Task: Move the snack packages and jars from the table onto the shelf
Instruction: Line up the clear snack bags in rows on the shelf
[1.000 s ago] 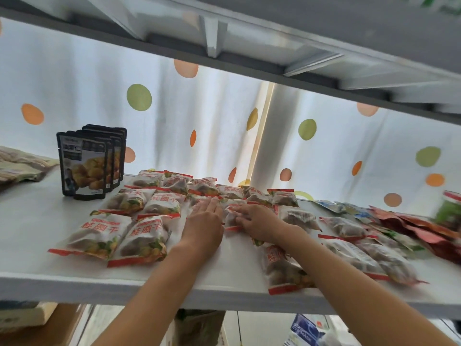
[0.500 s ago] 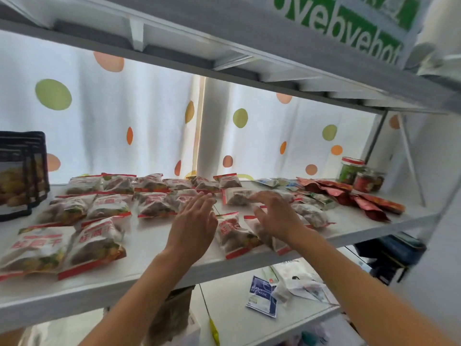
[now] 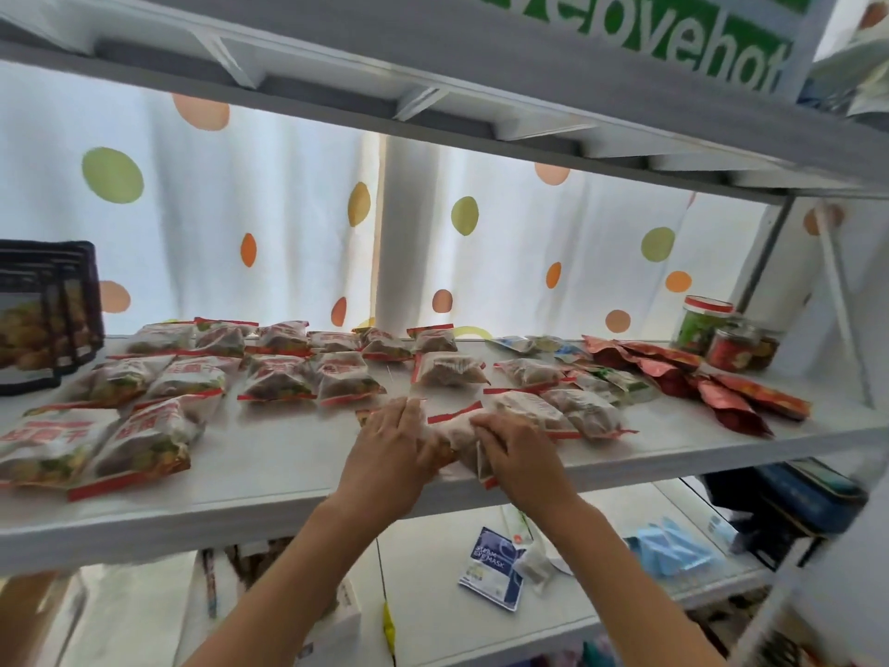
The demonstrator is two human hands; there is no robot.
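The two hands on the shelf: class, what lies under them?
Under the left hand and right hand lie snack packets, red-edged, on the shelf. Their covered parts are hidden.

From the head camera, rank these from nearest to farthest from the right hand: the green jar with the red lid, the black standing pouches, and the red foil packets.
1. Red foil packets, lying on the shelf to the right of the right hand.
2. Green jar with red lid, at the shelf's far right back corner.
3. Black standing pouches, at the far left end.

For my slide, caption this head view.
Both hands, left hand and right hand, hold snack packets on the shelf.
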